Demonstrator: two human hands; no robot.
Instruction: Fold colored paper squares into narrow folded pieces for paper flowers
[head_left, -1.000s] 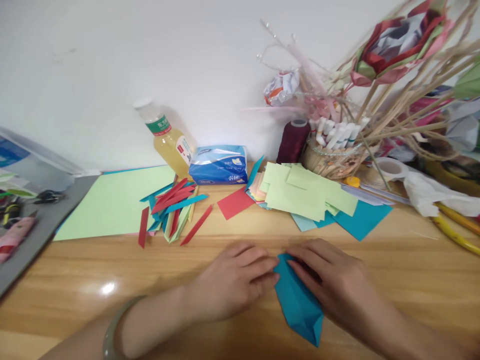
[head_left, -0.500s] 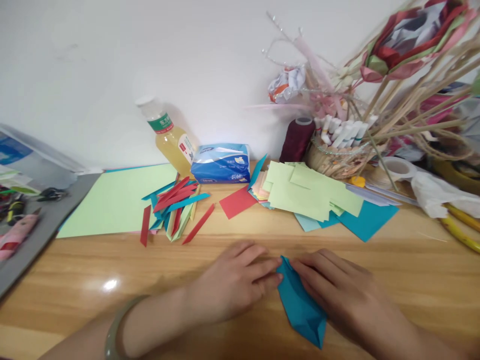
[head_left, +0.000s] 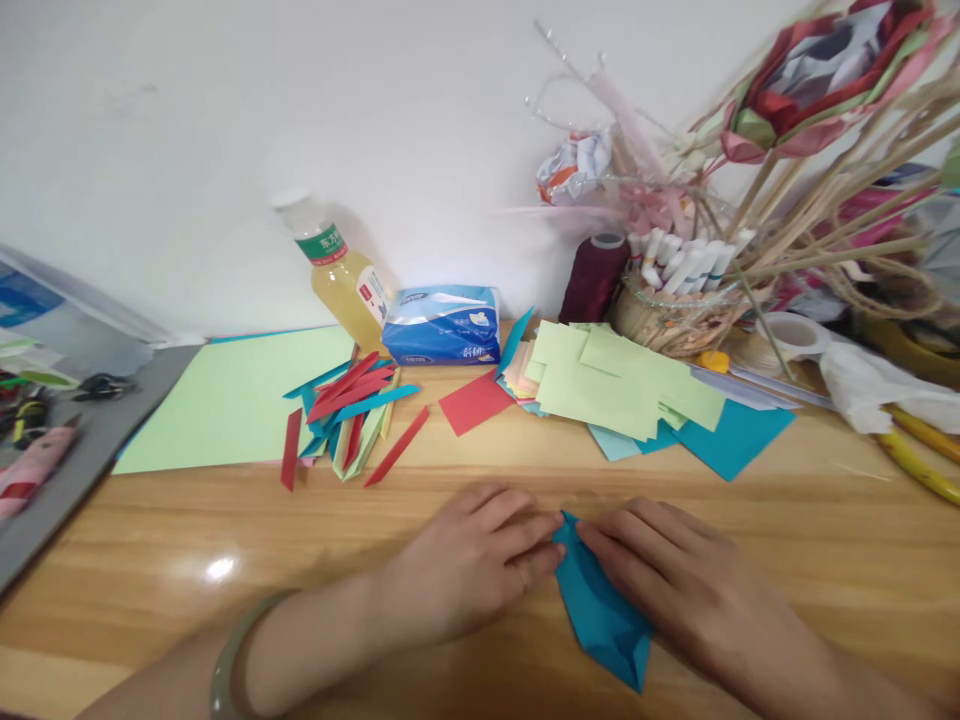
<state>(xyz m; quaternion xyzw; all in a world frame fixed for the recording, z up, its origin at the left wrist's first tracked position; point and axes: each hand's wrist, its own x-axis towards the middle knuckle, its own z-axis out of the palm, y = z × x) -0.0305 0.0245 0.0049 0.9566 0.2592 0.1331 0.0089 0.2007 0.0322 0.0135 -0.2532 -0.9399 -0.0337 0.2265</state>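
A folded piece of blue paper (head_left: 604,620) lies on the wooden table near the front, between my two hands. Its narrow tip points away from me, and creases cross its wider near end. My left hand (head_left: 472,555) pinches the left edge close to the tip with thumb and forefinger; its other fingers are loosely bent. From the other side, my right hand (head_left: 675,570) presses its fingertips on the right edge by the tip. That hand covers part of the paper's right side. A bracelet (head_left: 236,650) circles my left wrist.
Folded red, blue and green paper strips (head_left: 349,410) lie in a heap beside green sheets (head_left: 202,410). Behind stand a drink bottle (head_left: 337,270), a tissue pack (head_left: 442,328) and a thread spool (head_left: 596,280). Green paper squares (head_left: 600,385) and a marker-filled basket (head_left: 675,310) are at right.
My right fingertips have shifted very slightly at the paper's tip. The left hand and the blue paper stay almost the same.
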